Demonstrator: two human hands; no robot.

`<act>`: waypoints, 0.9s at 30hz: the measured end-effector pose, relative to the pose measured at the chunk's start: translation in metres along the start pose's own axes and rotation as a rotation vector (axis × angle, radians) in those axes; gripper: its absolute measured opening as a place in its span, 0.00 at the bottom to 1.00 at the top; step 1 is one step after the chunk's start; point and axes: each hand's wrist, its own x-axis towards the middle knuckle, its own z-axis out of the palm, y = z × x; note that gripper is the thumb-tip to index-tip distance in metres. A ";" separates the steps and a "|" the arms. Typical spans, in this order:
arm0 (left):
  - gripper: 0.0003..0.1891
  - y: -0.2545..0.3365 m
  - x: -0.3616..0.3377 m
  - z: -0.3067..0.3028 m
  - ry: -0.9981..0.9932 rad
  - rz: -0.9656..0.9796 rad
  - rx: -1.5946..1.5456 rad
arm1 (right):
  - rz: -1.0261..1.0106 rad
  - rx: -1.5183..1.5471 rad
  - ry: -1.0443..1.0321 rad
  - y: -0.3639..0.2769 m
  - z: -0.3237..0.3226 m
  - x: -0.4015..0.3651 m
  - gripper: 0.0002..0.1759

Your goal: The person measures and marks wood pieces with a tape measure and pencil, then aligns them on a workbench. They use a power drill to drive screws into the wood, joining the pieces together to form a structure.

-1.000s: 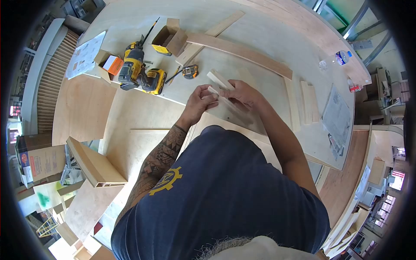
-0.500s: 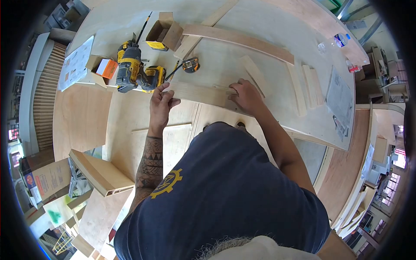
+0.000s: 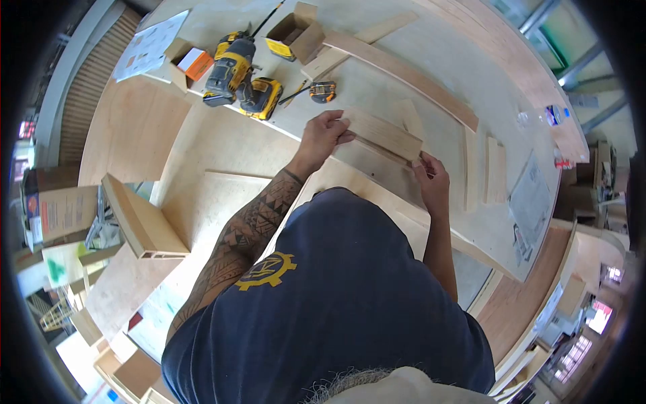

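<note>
A short, pale wooden piece (image 3: 383, 135) is held between my two hands above the front part of the worktable (image 3: 336, 94). My left hand (image 3: 324, 140) pinches its left end between thumb and fingers. At the right end, my right hand (image 3: 431, 176) has its fingertips closed on the lower corner. A narrow dark gap runs along the piece's near edge. Behind it, partly covered, lies another pale strip (image 3: 410, 116). The tape measure (image 3: 323, 92) rests on the table beyond my left hand, beside a pencil (image 3: 296, 93).
Yellow-and-black power tools (image 3: 232, 67) lie at the table's left, near an orange-labelled box (image 3: 194, 62) and an open carton (image 3: 295, 34). A long board (image 3: 404, 73) crosses the back. Strips (image 3: 495, 172), papers (image 3: 531, 192) and a bottle (image 3: 553, 116) are at right.
The view has turned and shifted. The wooden piece, low at the table edge before, is now raised and slanting down to the right. My right hand has moved to its right end.
</note>
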 end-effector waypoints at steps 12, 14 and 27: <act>0.15 -0.085 0.044 0.010 0.345 0.644 1.079 | -0.060 -0.253 0.035 0.010 0.000 0.010 0.21; 0.14 -0.063 0.022 0.025 0.388 0.550 1.084 | -0.130 -0.256 0.015 0.018 -0.001 0.013 0.23; 0.23 -0.084 0.000 0.009 0.661 0.502 0.820 | -0.118 -0.128 -0.160 0.014 0.011 0.042 0.19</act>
